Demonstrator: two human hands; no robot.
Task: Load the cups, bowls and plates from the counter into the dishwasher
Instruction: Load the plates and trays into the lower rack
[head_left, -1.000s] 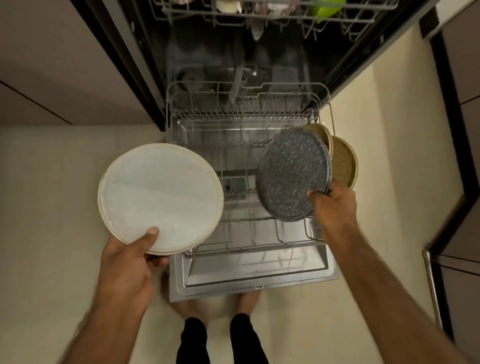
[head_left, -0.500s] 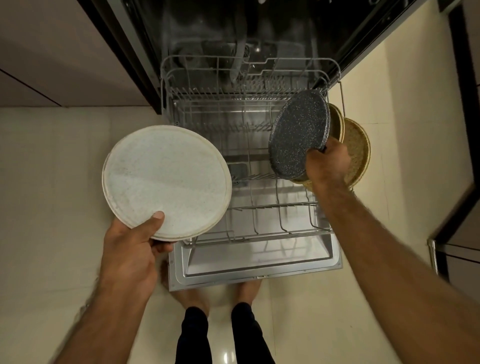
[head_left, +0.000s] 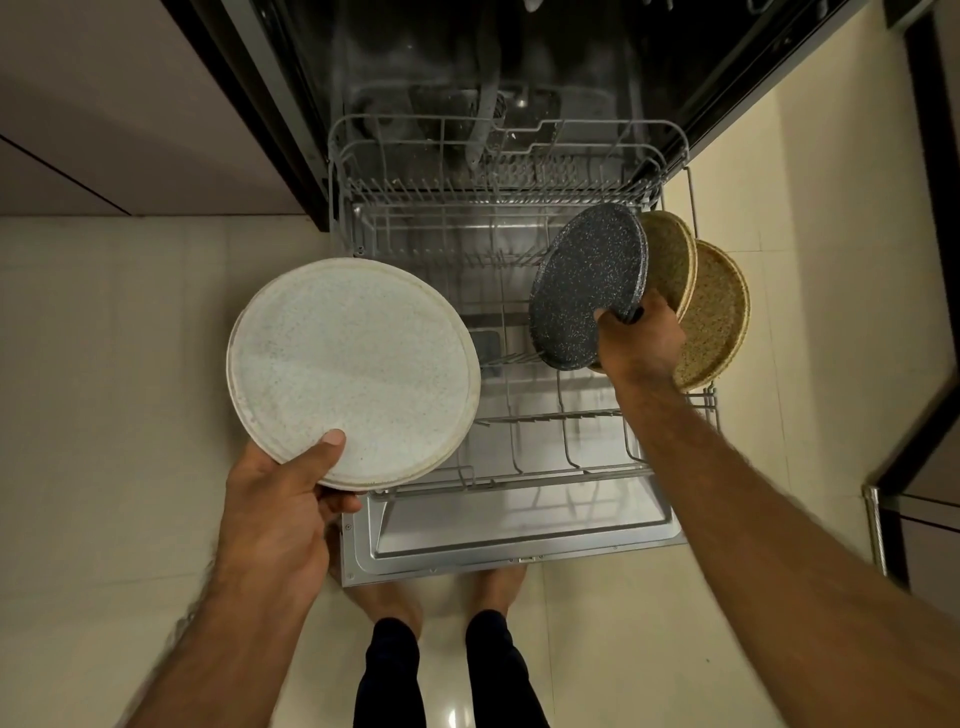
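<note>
Four plates appear in the head view, two of them held and two already racked. The left hand (head_left: 280, 504) grips a large white plate (head_left: 353, 374) at its near rim, with the thumb curled over the upper face and the fingers underneath. This plate is held nearly flat, above the left edge of the pulled-out lower rack (head_left: 519, 480) and the floor (head_left: 104, 364) beside it. The right hand (head_left: 639, 338) pinches a dark speckled plate (head_left: 587, 291) at its lower right edge, the thumb on the near face and the fingers curled behind. This plate stands tilted on edge over the right side of the rack, its lower rim down among the wire tines; whether it is seated in a slot cannot be told. Just behind it, a tan plate (head_left: 670, 254) stands on edge, close against it. A second tan plate (head_left: 719, 317) stands beside that one at the rack's right wall, partly hidden by the right hand. The rack rests over the lowered dishwasher door (head_left: 519, 540), in front of the dark dishwasher tub (head_left: 467, 62). The person's bare feet (head_left: 395, 597) stand on the floor just beneath the door's front edge.
</note>
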